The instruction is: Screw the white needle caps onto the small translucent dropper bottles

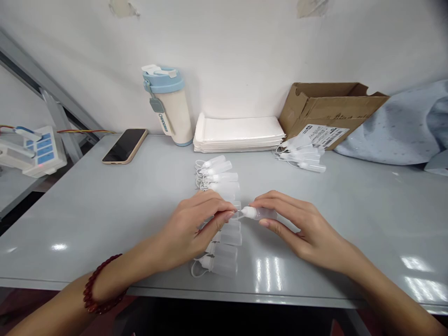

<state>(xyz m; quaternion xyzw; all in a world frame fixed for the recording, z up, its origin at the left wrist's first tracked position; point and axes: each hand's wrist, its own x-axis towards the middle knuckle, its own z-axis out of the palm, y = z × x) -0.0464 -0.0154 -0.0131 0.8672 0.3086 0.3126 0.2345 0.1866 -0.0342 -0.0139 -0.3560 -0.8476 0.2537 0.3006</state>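
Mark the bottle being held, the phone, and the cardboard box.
small plastic bottle (pixel 261 213), head view, on its clear body between the right hand's fingers.
phone (pixel 124 145), head view, middle of its dark screen.
cardboard box (pixel 327 114), head view, on its front side wall.

A grey table (pixel 87 224) with a glossy top fills the lower view, catching bright patches of overhead light. Behind it rises a plain white wall (pixel 245 51) with two chipped spots near the top. A grey metal frame (pixel 52 93) slants along the left side, above a lower grey table (pixel 14 186). Dark floor shows beneath the near edge.
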